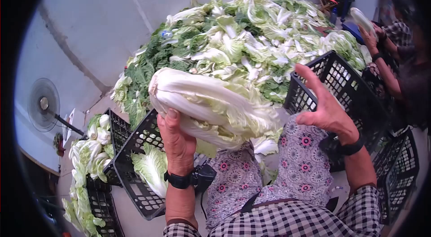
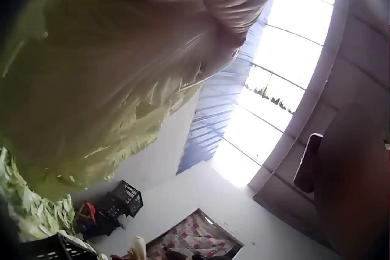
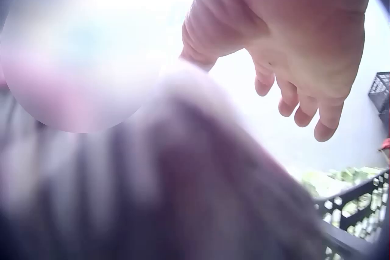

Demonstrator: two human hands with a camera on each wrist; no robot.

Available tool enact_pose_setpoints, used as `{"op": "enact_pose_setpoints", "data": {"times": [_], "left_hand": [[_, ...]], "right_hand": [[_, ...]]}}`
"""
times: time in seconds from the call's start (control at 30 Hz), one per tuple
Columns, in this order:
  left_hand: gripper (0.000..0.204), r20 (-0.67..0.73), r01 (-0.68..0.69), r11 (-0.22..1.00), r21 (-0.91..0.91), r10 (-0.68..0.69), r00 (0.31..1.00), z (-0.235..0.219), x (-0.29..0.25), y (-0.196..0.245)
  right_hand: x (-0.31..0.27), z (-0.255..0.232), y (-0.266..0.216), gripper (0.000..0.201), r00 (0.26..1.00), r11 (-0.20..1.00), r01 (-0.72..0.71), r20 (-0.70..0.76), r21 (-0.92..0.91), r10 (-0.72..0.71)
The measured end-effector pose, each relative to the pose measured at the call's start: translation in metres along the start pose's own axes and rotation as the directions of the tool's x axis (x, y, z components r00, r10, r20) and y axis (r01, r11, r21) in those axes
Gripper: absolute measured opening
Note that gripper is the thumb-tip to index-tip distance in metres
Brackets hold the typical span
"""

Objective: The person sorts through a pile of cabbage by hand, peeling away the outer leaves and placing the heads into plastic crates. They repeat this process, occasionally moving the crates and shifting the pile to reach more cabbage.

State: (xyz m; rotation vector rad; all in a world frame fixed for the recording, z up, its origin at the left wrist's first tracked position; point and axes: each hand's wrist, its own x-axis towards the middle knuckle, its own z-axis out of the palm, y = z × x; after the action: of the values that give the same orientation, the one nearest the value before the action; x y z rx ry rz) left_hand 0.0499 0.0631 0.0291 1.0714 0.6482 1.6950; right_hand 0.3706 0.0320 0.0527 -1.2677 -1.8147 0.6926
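A large napa cabbage [image 1: 211,102], its white butt to the left and its pale leafy tip to the right, lies across my left hand [image 1: 177,140] above my lap. The left thumb shows at its near side near the butt, while the other fingers are hidden under it. In the left wrist view, the cabbage [image 2: 91,83] fills much of the left side. My right hand [image 1: 325,107] is raised at the right with fingers and thumb spread, apart from the cabbage. The right wrist view shows this right hand [image 3: 292,34] with nothing against its palm.
A heap of cabbage leaves [image 1: 233,44] lies against the wall. Black crates stand either side of my knees: a left crate [image 1: 143,205] holding one cabbage and a right crate [image 1: 332,80]. A fan [image 1: 43,102] stands left; another person [image 1: 381,53] holds a cabbage at right.
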Motion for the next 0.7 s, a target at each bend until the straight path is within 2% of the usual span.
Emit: {"op": "enact_pose_setpoints", "data": {"times": [0.07, 0.1, 0.13, 0.17, 0.2, 0.3, 0.37, 0.43, 0.5, 0.53, 0.57, 0.6, 0.63, 0.7], "left_hand": [[0.075, 0.149, 0.052, 0.997, 0.050, -0.059, 0.987, 0.018, -0.016, 0.001], [0.078, 0.224, 0.072, 0.994, 0.077, -0.088, 0.971, 0.029, -0.023, 0.004], [0.084, 0.215, 0.121, 0.987, 0.107, -0.142, 0.966, 0.036, -0.032, 0.005], [0.078, 0.292, 0.104, 0.986, 0.132, -0.139, 0.946, 0.039, -0.038, 0.005], [0.075, 0.258, 0.104, 0.986, 0.128, -0.135, 0.957, 0.038, -0.045, 0.003], [0.092, -0.003, 0.154, 0.980, 0.122, -0.155, 0.988, 0.047, -0.057, 0.003], [0.099, 0.014, 0.138, 0.988, 0.069, -0.139, 0.990, 0.051, -0.050, -0.001], [0.115, 0.160, -0.082, 0.947, 0.310, 0.033, 0.987, 0.065, -0.040, 0.003], [0.117, 0.270, -0.063, 0.907, 0.416, -0.057, 0.961, 0.066, -0.045, 0.000], [0.115, 0.310, 0.048, 0.916, 0.399, -0.184, 0.933, 0.067, -0.048, -0.004], [0.114, 0.348, 0.158, 0.909, 0.386, -0.302, 0.887, 0.068, -0.050, -0.010], [0.110, 0.399, 0.163, 0.883, 0.441, -0.356, 0.845, 0.064, -0.050, -0.020], [0.102, 0.454, 0.098, 0.901, 0.422, -0.304, 0.838, 0.056, -0.053, -0.032], [0.083, 0.451, 0.086, 0.823, 0.562, -0.392, 0.802, 0.044, -0.048, -0.028]], "right_hand": [[0.004, 0.012, -0.009, 0.132, 0.981, 0.980, 0.111, 0.139, 0.163, -0.134], [0.005, 0.022, -0.015, 0.134, 0.960, 0.961, 0.102, 0.229, 0.256, -0.163], [0.005, 0.035, -0.017, 0.132, 0.928, 0.950, 0.134, 0.302, 0.282, -0.220], [0.002, 0.051, -0.017, 0.127, 0.903, 0.921, 0.091, 0.358, 0.378, -0.236], [-0.001, 0.063, -0.018, 0.123, 0.876, 0.882, 0.043, 0.407, 0.469, -0.259], [-0.014, 0.077, -0.026, 0.105, 0.948, 0.830, -0.022, 0.275, 0.557, -0.160], [-0.010, 0.072, -0.029, 0.093, 0.969, 0.812, -0.016, 0.210, 0.583, -0.131], [-0.008, 0.069, -0.025, 0.083, 0.988, 0.765, 0.005, 0.115, 0.644, -0.104], [-0.007, 0.065, -0.015, 0.076, 0.997, 0.684, 0.049, 0.004, 0.728, -0.076], [-0.007, 0.054, -0.013, 0.071, 0.999, 0.669, 0.004, 0.024, 0.744, -0.032], [-0.008, 0.045, -0.010, 0.069, 1.000, 0.636, 0.026, -0.029, 0.771, -0.006], [-0.009, 0.036, -0.006, 0.068, 0.997, 0.603, 0.050, -0.078, 0.796, 0.020], [-0.010, 0.025, -0.001, 0.066, 0.991, 0.569, 0.074, -0.123, 0.819, 0.048], [-0.016, -0.005, 0.012, 0.059, 0.973, 0.547, 0.156, -0.223, 0.822, 0.057]]}}
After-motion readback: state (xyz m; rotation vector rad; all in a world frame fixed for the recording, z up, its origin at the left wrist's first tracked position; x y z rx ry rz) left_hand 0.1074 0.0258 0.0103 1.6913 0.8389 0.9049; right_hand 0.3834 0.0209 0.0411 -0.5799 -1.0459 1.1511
